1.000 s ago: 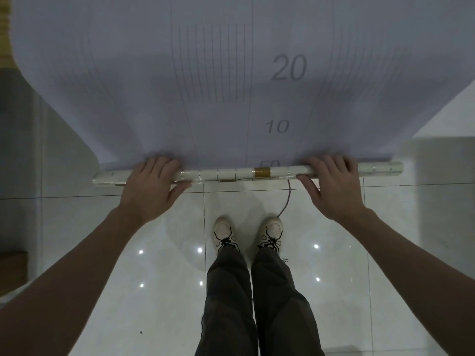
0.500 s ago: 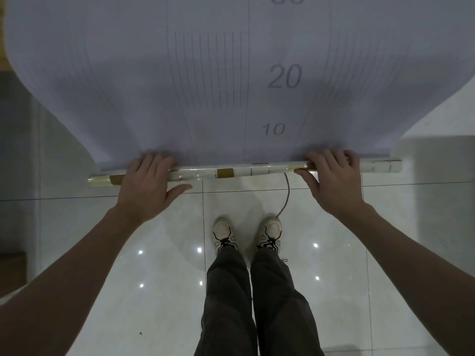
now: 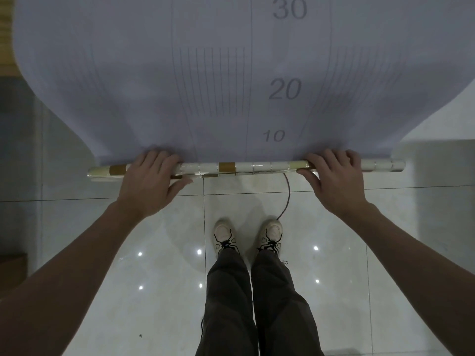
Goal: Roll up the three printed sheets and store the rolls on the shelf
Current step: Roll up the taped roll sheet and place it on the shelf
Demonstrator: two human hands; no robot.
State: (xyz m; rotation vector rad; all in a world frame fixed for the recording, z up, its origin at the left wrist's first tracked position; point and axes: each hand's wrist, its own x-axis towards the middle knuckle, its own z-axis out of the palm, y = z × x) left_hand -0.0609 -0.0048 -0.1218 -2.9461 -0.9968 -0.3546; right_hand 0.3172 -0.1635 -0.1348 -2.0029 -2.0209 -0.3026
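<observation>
A large pale printed sheet [image 3: 231, 86] with fine lines and the numbers 10, 20 and 30 hangs in front of me. Its lower edge is wound into a thin roll [image 3: 246, 168] that shows white, cream and brown patches and lies level at waist height. My left hand [image 3: 149, 183] grips the roll left of its middle, fingers over the top and thumb under it. My right hand [image 3: 334, 181] grips it the same way toward the right end. A thin brown cord [image 3: 287, 194] dangles from the roll's middle.
Below lies a glossy white tiled floor [image 3: 385, 253], with my shoes [image 3: 246, 235] right under the roll. A brown wooden block [image 3: 11, 265] sits low at the left, a wooden edge [image 3: 6, 34] at the top left, and a white surface [image 3: 437, 122] at the right.
The printed numbers have slid down toward the roll: the 10 is closer to it and a 30 has come into view. The roll's patches have turned. Both hands stay in place.
</observation>
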